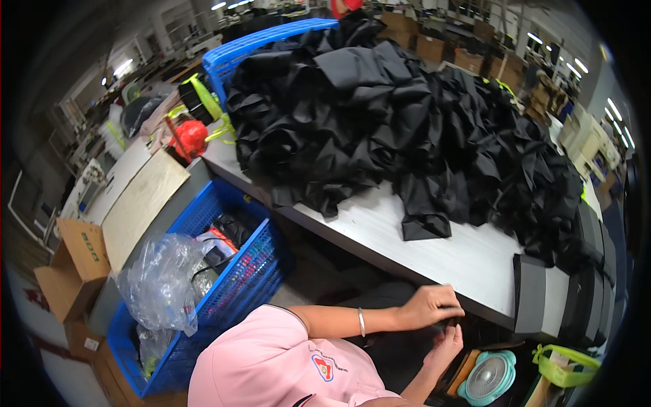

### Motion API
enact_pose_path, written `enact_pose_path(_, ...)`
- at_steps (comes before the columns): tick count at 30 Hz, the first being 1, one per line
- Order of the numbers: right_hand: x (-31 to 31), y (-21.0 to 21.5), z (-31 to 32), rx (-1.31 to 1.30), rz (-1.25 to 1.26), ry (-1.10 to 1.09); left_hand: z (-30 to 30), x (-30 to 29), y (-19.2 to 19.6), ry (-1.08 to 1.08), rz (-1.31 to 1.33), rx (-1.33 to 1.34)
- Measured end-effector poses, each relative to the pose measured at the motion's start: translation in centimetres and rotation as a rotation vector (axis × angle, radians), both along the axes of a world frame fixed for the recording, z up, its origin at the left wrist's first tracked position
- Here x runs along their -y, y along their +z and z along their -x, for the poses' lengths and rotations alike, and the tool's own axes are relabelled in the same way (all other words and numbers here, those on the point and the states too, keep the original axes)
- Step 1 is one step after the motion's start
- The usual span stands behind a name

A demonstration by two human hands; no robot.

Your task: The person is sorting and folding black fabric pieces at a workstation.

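Many black fabric pieces point(339, 115) are heaped across a pale table point(441, 256), its near edge just beyond the hands. Left of it stands a blue basket point(251, 275) holding a clear plastic bag point(163, 281); a teal fan point(489, 380) sits near the right hand point(446, 347). Both this and the left hand point(428, 306) have curled fingers, nearly meeting; what they pinch, I cannot tell.
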State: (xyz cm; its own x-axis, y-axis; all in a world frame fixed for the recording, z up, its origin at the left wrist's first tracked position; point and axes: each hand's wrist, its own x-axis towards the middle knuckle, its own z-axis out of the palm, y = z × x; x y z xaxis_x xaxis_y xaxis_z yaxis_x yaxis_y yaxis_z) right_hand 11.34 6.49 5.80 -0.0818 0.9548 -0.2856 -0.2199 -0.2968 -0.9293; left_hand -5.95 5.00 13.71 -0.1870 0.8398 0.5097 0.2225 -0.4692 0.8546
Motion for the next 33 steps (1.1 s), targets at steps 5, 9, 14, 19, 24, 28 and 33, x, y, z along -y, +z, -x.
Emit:
enact_pose_path(5, 1.2, 1.5, -2.0, -0.554, 0.078, 0.104, 0.8, -1.9, 0.7, 0.027, 0.143, 0.121)
enact_pose_path(9, 0.8, 3.1, -1.9, -0.722, 0.107, 0.167, 0.0, -3.1, -1.3, -0.155, 0.427, 0.590)
enact_pose_path(14, -1.3, 3.8, -3.8, -0.205, -0.237, 0.026, -2.1, -1.4, -2.9, -0.649, 1.109, 1.237)
enact_pose_path(19, -1.4, -1.6, -3.6, 0.293, -0.456, -0.080, -3.5, 1.6, -8.7, -1.051, 1.034, 1.305)
enact_pose_path(24, 2.1, -5.2, 1.1, 0.368, -0.338, 0.156, -6.1, 4.4, -11.8, -1.534, 1.099, 1.204)
enact_pose_path(28, 4.9, -4.3, 5.5, 0.283, -0.168, 0.476, -6.5, -2.5, -13.0, -1.561, 0.804, 1.219)
enact_pose_path(33, 7.6, -12.6, 8.3, 0.309, -0.360, 0.682, -15.9, -14.1, -14.3, -1.623, 0.290, 1.313)
